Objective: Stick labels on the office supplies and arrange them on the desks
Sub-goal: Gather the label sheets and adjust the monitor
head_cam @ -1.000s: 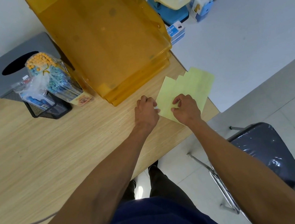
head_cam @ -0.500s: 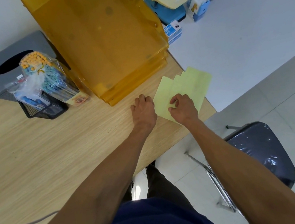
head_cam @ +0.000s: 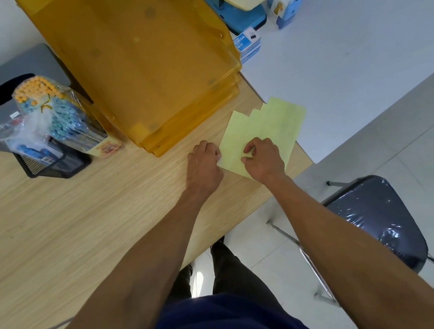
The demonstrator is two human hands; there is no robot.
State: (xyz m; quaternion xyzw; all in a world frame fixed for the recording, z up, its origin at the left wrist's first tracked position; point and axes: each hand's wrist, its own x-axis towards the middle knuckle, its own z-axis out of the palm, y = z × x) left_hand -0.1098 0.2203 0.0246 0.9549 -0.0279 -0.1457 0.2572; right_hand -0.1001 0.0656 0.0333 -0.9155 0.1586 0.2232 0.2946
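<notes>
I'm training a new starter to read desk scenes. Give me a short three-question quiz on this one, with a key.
1. True or false: the right hand rests on the yellow sheets.
2. What stands just beyond those sheets, away from the person? A. orange trays B. a laptop C. a mug
3. Fill in: the hole punch sits on a desk whose top is ____.

Key: 1 true; 2 A; 3 white.
</notes>
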